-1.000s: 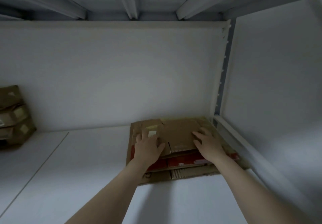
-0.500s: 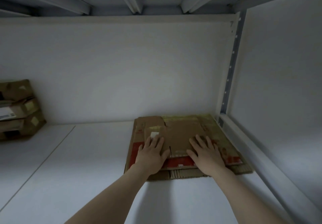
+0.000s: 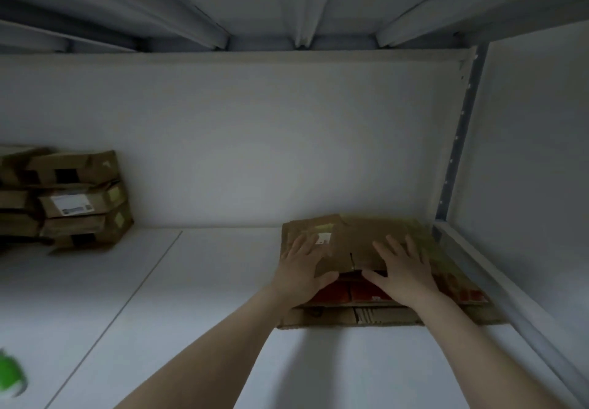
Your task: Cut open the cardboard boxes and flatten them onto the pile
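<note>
Cardboard pile [image 3: 366,316]: flattened brown sheets are stacked on the white shelf board [image 3: 191,313], directly beneath both sets of fingers, in the far right corner just beside the side rail [image 3: 497,278]
Top sheet [image 3: 360,243]: plain brown board is laid flat under the fingertips; a short dark slit is seen between the two thumbs
Red-printed sheet [image 3: 338,294]: exposed below the top sheet, on the wrist side of the fingers, partly covered by the palms
White label [image 3: 323,237]: stuck on the top sheet, just beside the left fingertips on their inner side
Left hand [image 3: 299,268]: pressed palm-down on the left part of the top sheet; its fingers [image 3: 301,243] are held straight and spread, the thumb angled towards the other hand
Right hand [image 3: 404,275]: pressed palm-down on the right part of the top sheet; its fingers [image 3: 395,244] are likewise straight and fanned apart, nothing being gripped
Thumbs: kept apart, not touching
Stacked boxes [image 3: 79,198]: piled against the back wall [image 3: 255,138], well apart from the left fingers on their outer side; one white shipping label is shown
Green object [image 3: 8,373]: blurred, well apart from the fingers at the near left edge; its kind cannot be told
Perforated upright [image 3: 459,141]: set beyond the right fingers, at the corner
</note>
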